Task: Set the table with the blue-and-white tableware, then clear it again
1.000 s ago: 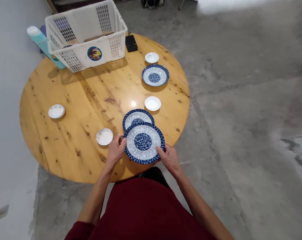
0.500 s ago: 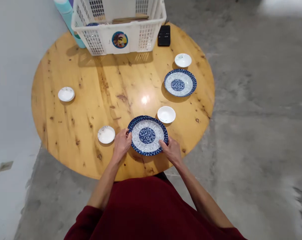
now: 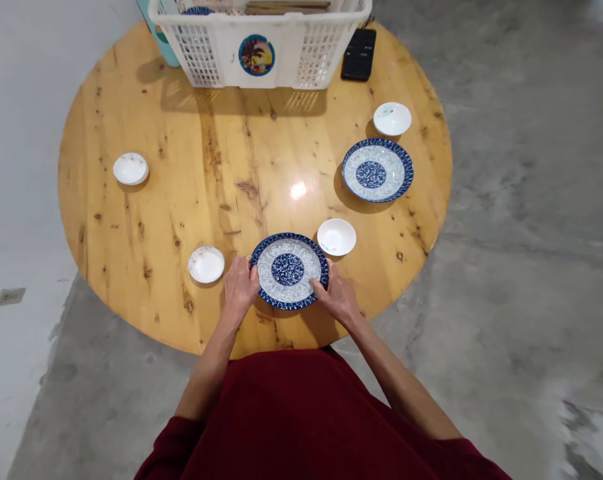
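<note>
Close to the table's near edge is a blue-and-white patterned plate (image 3: 288, 270) with a dark blue rim. My left hand (image 3: 242, 285) grips its left rim, closed with the thumb on the edge. On the opposite side my right hand (image 3: 338, 293) holds the rim, its thumb lying over the plate's face and its fingers hidden underneath. A small white bowl (image 3: 336, 237) stands just beyond the plate on the right. Left of my left hand sits a small white dish (image 3: 206, 265). Whether the plate touches the tabletop I cannot tell.
On the oval wooden table (image 3: 181, 200), a second patterned plate (image 3: 378, 171) and a white bowl (image 3: 392, 119) stand at the right. A small dish (image 3: 130, 169) lies far left. At the back are a white plastic basket (image 3: 291, 53), a black device (image 3: 358, 55) and a turquoise bottle (image 3: 167, 48).
The view has tilted down and come closer, so the basket sits higher in the picture. Both hands keep their hold on the plate, which has hardly moved, perhaps slightly left.
</note>
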Tool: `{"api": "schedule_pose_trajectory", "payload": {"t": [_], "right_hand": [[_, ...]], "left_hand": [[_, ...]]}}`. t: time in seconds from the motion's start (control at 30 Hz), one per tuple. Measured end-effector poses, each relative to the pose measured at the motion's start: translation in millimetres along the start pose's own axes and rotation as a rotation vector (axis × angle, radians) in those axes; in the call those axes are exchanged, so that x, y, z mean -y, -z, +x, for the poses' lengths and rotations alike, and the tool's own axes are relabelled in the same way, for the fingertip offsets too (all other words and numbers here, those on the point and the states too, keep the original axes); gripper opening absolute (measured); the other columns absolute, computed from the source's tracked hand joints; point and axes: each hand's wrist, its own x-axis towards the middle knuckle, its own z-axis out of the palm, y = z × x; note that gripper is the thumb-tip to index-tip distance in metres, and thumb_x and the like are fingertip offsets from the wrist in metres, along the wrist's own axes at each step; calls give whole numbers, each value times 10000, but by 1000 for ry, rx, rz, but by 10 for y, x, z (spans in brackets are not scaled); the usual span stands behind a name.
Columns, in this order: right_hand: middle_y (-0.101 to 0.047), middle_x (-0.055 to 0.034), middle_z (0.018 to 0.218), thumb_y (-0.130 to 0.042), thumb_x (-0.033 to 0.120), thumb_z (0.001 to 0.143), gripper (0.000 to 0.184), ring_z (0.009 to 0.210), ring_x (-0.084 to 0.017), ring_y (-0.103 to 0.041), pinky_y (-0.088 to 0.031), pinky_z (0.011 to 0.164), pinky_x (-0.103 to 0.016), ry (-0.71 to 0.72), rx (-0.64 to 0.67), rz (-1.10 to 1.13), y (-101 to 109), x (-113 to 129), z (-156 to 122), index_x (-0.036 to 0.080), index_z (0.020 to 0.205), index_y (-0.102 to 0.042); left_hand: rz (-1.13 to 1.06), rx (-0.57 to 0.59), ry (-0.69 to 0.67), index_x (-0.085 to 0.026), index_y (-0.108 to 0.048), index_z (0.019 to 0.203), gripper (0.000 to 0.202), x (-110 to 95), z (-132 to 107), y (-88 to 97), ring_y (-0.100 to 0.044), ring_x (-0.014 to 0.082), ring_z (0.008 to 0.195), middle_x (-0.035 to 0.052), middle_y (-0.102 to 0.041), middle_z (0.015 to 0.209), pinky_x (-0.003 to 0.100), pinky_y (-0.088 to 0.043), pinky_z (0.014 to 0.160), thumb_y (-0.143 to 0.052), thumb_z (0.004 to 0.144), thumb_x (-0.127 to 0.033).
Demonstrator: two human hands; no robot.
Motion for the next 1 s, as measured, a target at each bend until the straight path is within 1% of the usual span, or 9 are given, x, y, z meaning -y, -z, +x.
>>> {"api": "schedule_pose_trajectory", "payload": {"t": [0.27,0.43,0.57,0.63,0.7,0.77,0.87,0.93,1.0], "right_hand": [[-739,-200,1075,-421,416,974,666,990,-357,-704,-499,826,-396,-18,146,-99,71,130,58,44,1519,-331],[-744,-195,1075,-396,407,985,662,981,-346,-710,-501,827,-386,-15,161,-91,103,197,101,54,1537,-300],[-741,-208,1065,-400,420,990,665,991,-354,-706,-494,822,-391,-33,154,-65,117,183,95,51,1534,-301],[-743,-208,1037,-423,450,983,660,977,-356,-705,-490,814,-391,-28,136,-13,101,154,82,61,1510,-351],[-748,-186,1014,-449,470,969,601,945,-334,-706,-488,801,-374,-15,92,112,49,121,77,92,1436,-460],[-750,-155,995,-463,481,951,507,898,-302,-705,-489,778,-351,-14,24,295,-44,100,94,121,1289,-580],[-747,-139,1026,-489,484,912,438,915,-291,-700,-498,783,-346,-11,-79,526,-219,118,159,139,1136,-641],[-743,-156,1057,-502,451,886,418,974,-312,-693,-504,822,-370,-20,-134,560,-322,157,203,132,1118,-644],[-742,-172,1056,-487,415,878,394,1004,-325,-687,-505,855,-395,-46,-174,540,-394,198,219,126,1094,-646]], "left_hand": [[31,-48,-65,-173,-608,1039,188,81,68,25,-635,254,933,107,-666,978,342,-492,824,-475,910,-202],[49,-69,-107,-178,-617,1041,206,139,171,34,-629,261,910,94,-651,935,349,-494,794,-467,913,-237],[13,-56,-94,-185,-629,1063,219,153,224,60,-639,248,906,89,-655,949,340,-497,790,-496,904,-255],[-4,-61,-55,-186,-634,1105,254,151,250,89,-645,248,917,90,-661,966,343,-500,804,-512,904,-284],[-41,-44,19,-183,-622,1162,311,144,284,116,-658,246,928,89,-677,993,346,-502,820,-526,910,-339],[-80,44,80,-173,-625,1147,336,132,323,131,-677,247,922,93,-699,1000,347,-502,822,-513,925,-398],[-102,214,66,-159,-645,1064,334,119,372,114,-692,269,983,124,-727,1037,353,-494,848,-462,949,-414],[-146,244,41,-149,-646,1074,325,129,390,87,-680,275,1062,145,-730,1097,356,-486,900,-446,948,-372],[-242,235,19,-146,-645,1096,330,163,389,61,-667,268,1106,149,-727,1134,360,-481,939,-433,937,-343]]}}
